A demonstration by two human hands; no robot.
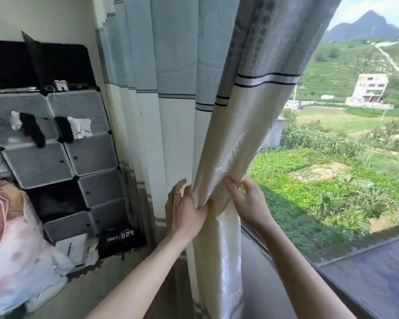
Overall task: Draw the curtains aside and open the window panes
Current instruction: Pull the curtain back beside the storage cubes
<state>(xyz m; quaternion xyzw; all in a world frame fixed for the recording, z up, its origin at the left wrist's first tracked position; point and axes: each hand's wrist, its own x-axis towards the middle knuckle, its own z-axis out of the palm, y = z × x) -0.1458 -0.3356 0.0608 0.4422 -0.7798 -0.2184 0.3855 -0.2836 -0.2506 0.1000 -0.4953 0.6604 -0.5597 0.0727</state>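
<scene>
Both bare forearms reached up from the lower edge of the view towards the curtain (226,143), which hung at the left side of the window (286,256). The right part of the curtain was gathered into a thick bunch, narrowest at the height of the hands, grey-blue above and cream below. The left hand (184,212) gripped this bunch from the left. Its thumb lay across the front of the cloth and its fingers went round behind, one of them carrying a thin ring (176,193). The right hand (249,203) held the same bunch from the right side, with curled fingers pinching the cloth. The two hands were near each other, with only the gathered cloth between them. To the right of the bunch the window was uncovered and showed green fields (332,180) and a white house (368,88). Whether its pane was open I could not tell. At the left stood a cube cabinet (56,157) with socks (33,130) hanging on its front.
</scene>
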